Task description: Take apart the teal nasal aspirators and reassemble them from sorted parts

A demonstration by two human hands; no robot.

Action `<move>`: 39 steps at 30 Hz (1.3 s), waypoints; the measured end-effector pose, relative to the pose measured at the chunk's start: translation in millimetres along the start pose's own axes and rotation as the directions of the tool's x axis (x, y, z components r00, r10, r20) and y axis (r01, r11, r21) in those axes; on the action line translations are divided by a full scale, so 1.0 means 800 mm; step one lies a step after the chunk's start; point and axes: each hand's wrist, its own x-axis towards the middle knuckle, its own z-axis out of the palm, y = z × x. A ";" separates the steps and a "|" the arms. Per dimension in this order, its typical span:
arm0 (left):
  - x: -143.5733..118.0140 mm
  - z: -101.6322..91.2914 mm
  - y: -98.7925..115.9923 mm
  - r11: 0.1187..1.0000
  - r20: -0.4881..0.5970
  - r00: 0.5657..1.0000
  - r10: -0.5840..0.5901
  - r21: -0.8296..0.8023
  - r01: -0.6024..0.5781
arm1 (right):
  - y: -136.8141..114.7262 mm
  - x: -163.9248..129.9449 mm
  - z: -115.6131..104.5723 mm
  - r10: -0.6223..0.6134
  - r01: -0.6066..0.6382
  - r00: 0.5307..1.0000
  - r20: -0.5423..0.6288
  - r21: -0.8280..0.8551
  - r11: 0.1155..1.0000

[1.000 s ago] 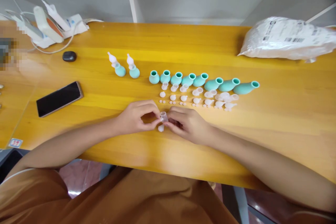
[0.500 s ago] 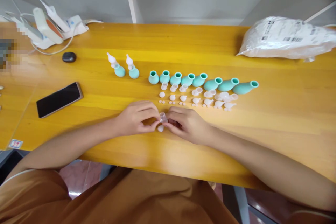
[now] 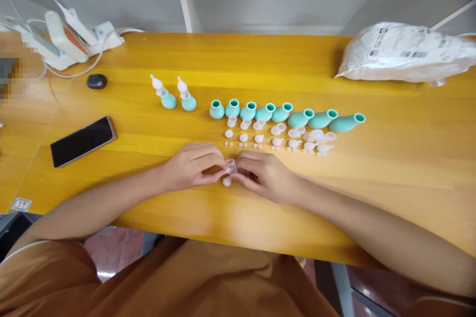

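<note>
We held a small clear cup [image 3: 231,164] pinched between the fingertips of our left hand [image 3: 193,164] and our right hand [image 3: 265,174], both closed narrowly on it, just above the yellow table [image 3: 390,168]. A white tip piece [image 3: 226,182] lay on the wood directly beneath the grip, touching or almost touching our fingers; we could not tell which.

To do this step well, we judged that the cup wanted a light, even pinch from both sides, mouth kept level, so that so small and slippery a part would not squirt out sideways. Wrists resting on the wood gave us steadiness.

Just beyond the grip stood the rows of loose white parts [image 3: 277,138], and behind those the line of open teal bulbs [image 3: 282,113]; a careless push forward would have scattered them. Further off to the left of the grip stood two finished bulbs with tips [image 3: 174,95], well apart. The near table edge [image 3: 230,240] ran close behind our wrists, so a dropped part could roll off there. Open room lay to either side: bare wood to the right, and to the left as far as the black phone [image 3: 83,140].
</note>
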 end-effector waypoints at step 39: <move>-0.001 -0.007 -0.005 0.987 0.032 0.999 -0.044 -0.153 0.048 | -0.001 -0.002 -0.001 0.004 -0.001 0.999 -0.053 0.063 0.998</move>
